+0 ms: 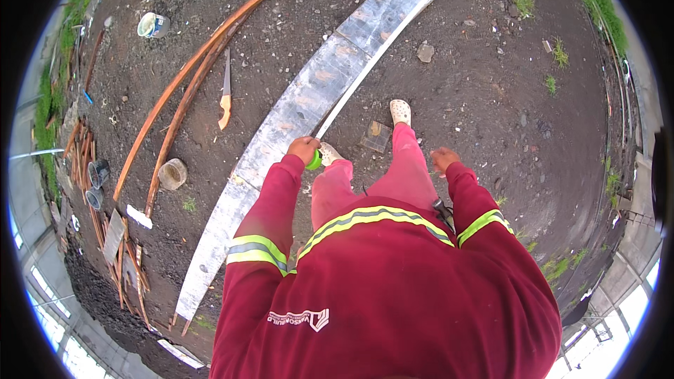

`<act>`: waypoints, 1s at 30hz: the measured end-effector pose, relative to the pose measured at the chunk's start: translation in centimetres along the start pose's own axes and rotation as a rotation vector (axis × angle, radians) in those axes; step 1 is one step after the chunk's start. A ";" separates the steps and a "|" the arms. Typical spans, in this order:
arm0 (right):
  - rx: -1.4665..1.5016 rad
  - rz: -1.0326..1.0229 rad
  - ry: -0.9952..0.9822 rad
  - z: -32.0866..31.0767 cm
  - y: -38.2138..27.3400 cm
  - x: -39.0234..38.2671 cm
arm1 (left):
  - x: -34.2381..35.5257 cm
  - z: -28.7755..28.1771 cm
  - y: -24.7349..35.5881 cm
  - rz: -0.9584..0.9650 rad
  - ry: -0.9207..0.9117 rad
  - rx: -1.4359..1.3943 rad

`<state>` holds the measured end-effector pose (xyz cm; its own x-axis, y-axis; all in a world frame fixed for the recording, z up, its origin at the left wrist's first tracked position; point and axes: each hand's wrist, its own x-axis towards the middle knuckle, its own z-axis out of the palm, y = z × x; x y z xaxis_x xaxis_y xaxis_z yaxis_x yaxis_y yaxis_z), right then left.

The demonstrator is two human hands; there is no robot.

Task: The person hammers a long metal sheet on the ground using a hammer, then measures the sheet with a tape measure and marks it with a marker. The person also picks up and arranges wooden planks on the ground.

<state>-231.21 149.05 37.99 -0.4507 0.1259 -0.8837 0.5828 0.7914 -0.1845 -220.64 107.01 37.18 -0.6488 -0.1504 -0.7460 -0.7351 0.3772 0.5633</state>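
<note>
My left hand is closed round a green tape measure, its pale blade stretched up and rightward along the edge of a long curved grey metal sheet on the dirt. My right hand hangs beside my right thigh, fingers curled with nothing visible in them. My feet in cream clogs stand just right of the sheet, near a small flat clear-and-brown piece. A handsaw with a pale wooden handle lies left of the sheet.
Long brown curved strips lie to the left, with a white bucket, a dirty container, dark buckets and a scrap timber pile. Stones and grass tufts dot the dirt. Pale concrete structures curve round the rim.
</note>
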 end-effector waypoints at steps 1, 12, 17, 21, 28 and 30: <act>-0.036 -0.023 -0.016 0.0 -0.4 1.1 | 0.5 0.6 -0.6 -0.028 0.005 0.002; 0.039 -0.180 -0.214 -1.1 0.0 13.2 | 9.7 9.5 -2.0 -0.147 0.038 0.014; -0.020 -0.149 -0.223 -0.8 1.4 19.1 | 15.6 12.6 -2.5 -0.210 0.029 0.041; -0.064 -0.270 -0.197 1.2 2.5 21.7 | 20.1 14.4 -3.9 -0.274 0.056 0.126; -0.789 -0.268 -0.149 2.6 2.6 14.4 | 25.4 15.1 -7.3 -0.205 0.029 0.229; -0.811 -0.248 -0.171 2.8 2.7 12.1 | 25.6 15.2 -8.5 -0.259 0.058 0.276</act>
<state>-233.21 151.01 25.65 -0.3549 -0.1470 -0.9233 -0.2105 0.9748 -0.0743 -228.02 113.87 7.85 -0.4641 -0.3217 -0.8253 -0.8010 0.5502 0.2359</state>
